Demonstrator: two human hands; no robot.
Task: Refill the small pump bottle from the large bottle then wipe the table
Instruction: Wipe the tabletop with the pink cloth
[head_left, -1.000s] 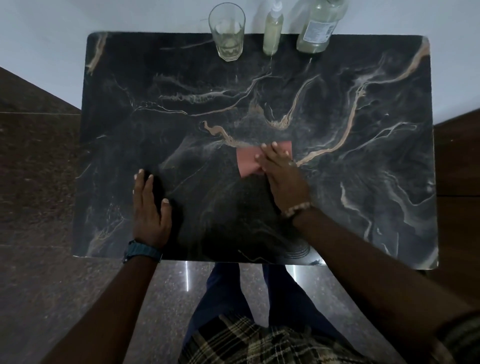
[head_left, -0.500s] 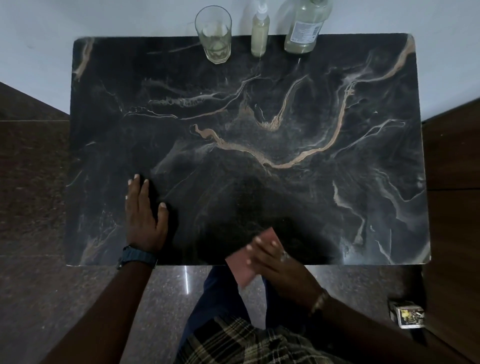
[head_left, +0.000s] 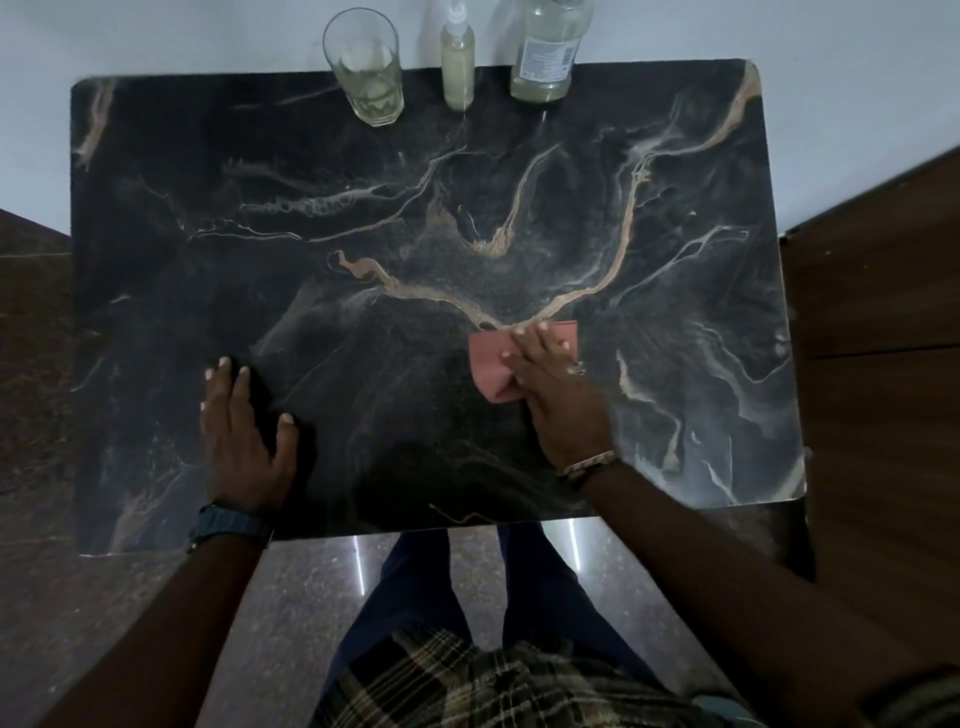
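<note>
1. Refilling appears finished — the small pump bottle and large bottle are parked at the table's 12 o'clock edge.
2. Wiping is underway: the cloth is pressed flat by the right hand, fingers straight, just right of centre.
3. The left hand is laid flat, holding nothing — the far half looks left to wipe.

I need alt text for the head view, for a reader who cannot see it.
Seen from above, the right hand presses a pink cloth flat on a dark marble table, while the left hand rests flat on it. A glass, small pump bottle and large bottle stand at the far edge.
</note>
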